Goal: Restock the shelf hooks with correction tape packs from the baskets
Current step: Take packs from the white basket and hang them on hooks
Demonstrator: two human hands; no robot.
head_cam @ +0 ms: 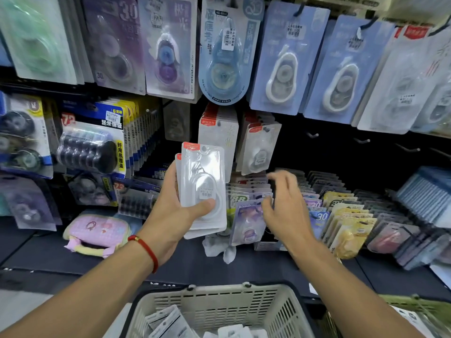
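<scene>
Above the cream basket [288, 311], the left hand [170, 211] gripped a small stack of correction tape packs [203, 189] while the right hand [285, 206] hovered loosely spread and empty, hanging them on a matching hook evidently next.

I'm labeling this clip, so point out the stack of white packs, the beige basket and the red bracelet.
stack of white packs [203, 184]: head view, front pack's clear blister
beige basket [219, 302]: head view, far slotted wall
red bracelet [146, 250]: head view, cord across the wrist

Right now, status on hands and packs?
Left hand gripping white pack stack. Right hand open, empty, over shelf packs. Empty hooks unobstructed.
</scene>
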